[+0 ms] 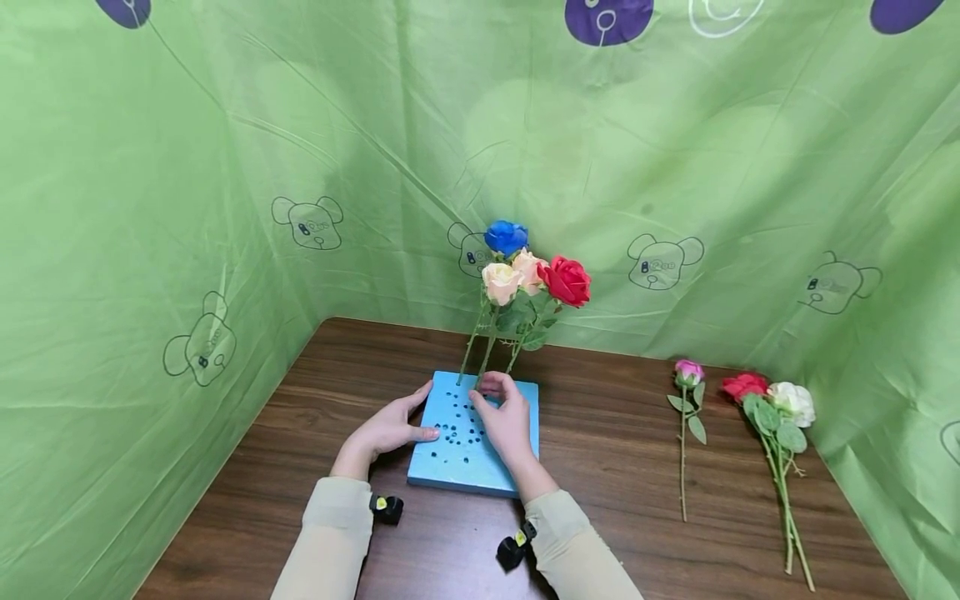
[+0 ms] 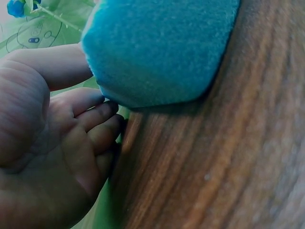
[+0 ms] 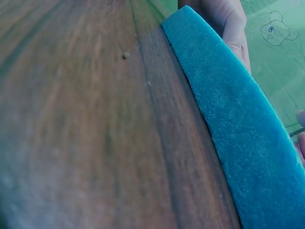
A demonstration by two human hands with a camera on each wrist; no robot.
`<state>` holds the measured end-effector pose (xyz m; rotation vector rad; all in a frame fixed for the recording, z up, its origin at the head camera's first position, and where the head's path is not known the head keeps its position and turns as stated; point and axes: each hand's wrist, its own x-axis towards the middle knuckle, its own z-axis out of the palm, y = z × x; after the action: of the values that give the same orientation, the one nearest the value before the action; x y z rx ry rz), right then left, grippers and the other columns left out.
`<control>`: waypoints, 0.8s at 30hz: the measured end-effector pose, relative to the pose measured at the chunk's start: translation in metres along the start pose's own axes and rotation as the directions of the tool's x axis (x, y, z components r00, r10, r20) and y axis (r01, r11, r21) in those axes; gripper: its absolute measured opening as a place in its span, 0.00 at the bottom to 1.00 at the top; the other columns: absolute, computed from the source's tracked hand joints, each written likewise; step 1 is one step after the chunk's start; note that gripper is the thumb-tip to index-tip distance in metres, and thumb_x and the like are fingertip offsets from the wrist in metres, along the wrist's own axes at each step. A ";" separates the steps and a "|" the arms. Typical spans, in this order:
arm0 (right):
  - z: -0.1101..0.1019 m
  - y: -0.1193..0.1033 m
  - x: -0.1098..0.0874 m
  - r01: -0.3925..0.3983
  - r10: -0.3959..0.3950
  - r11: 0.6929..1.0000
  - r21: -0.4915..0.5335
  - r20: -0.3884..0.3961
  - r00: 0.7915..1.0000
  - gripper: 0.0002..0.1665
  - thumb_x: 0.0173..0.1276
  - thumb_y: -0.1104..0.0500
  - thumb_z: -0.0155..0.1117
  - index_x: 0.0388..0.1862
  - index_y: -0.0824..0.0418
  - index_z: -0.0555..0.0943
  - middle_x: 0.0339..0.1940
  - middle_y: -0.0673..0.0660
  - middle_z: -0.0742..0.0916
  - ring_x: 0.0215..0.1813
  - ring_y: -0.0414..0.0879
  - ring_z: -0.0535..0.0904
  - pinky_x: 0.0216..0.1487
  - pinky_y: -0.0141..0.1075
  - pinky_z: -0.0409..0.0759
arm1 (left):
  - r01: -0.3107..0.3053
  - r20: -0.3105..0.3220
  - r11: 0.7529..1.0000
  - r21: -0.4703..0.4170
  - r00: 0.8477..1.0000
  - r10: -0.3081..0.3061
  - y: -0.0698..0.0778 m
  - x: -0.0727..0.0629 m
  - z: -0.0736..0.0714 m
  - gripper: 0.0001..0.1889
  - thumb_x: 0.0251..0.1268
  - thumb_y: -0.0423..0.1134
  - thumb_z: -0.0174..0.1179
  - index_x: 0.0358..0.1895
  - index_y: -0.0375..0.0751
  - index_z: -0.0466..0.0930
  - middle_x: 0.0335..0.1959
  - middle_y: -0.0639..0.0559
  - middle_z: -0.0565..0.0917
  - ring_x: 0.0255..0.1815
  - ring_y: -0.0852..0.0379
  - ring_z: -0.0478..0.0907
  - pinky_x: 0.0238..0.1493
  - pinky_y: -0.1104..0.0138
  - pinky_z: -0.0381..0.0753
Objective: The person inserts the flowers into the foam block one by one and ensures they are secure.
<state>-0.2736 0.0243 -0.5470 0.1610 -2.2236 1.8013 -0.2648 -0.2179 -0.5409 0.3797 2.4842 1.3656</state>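
Note:
A blue foam board with many small holes lies on the table. My left hand grips its left side, thumb on top and the other fingers along the edge; the left wrist view shows these fingers beside the foam. With the fingertips of my right hand I pinch a rose stem low down, close over the board's far part. That stem rises toward the cream rose. Beside it stand a blue rose, a peach rose and a red rose. My right hand hides some stem bases.
On the right of the wooden table lie a small pink rose, another red rose and a white rose, their stems pointing toward me. A green curtain with bear drawings surrounds the table at the back and sides.

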 end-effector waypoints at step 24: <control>0.000 -0.001 -0.002 0.003 -0.003 1.000 -0.014 -0.005 1.000 0.16 0.71 0.64 0.77 0.55 0.57 0.86 0.47 0.53 0.91 0.52 0.51 0.87 0.59 0.51 0.83 | 0.000 -0.002 1.000 -0.001 1.000 0.000 0.001 0.000 0.001 0.55 0.67 0.50 0.77 0.89 0.45 0.50 0.87 0.43 0.55 0.87 0.41 0.49 0.83 0.42 0.53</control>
<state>-0.2717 0.0236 -0.5465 0.1569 -2.2310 1.7823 -0.2649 -0.2166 -0.5402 0.3783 2.4849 1.3674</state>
